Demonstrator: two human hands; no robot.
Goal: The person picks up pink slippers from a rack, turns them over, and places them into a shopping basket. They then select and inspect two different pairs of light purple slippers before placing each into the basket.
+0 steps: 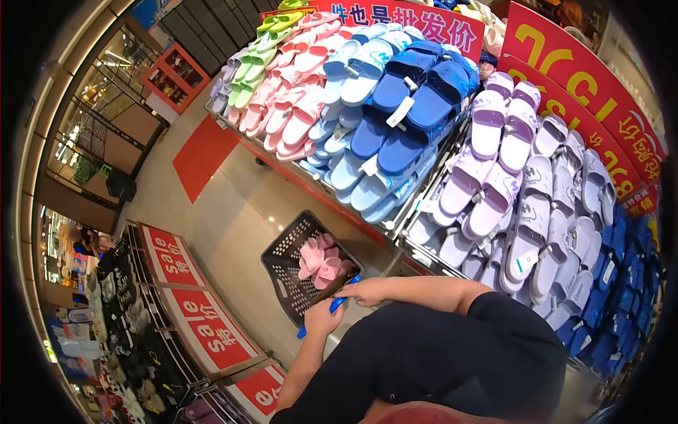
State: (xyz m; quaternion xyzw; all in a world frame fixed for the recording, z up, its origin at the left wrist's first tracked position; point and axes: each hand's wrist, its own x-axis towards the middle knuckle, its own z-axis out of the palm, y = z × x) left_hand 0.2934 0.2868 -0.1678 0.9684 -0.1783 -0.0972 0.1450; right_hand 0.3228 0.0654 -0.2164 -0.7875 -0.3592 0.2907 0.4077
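A dark brown plastic basket (277, 260) with rows of holes is in front of me, below my hands. Inside it lie pink slippers (321, 258), bunched at the side nearer the display. A blue handle (337, 304) crosses the near side of the basket. My left hand (323, 319) is closed around the middle of this handle. Toward its upper right end, my right hand (366, 291) is also closed on it, with the fingers partly hidden.
Stacked slippers in blue (441, 92), pink (304, 116) and lilac (533, 219) fill racks ahead and to the right. On the left, red sale signs (205, 325) edge a shoe rack. Tiled floor (240, 194) runs between them.
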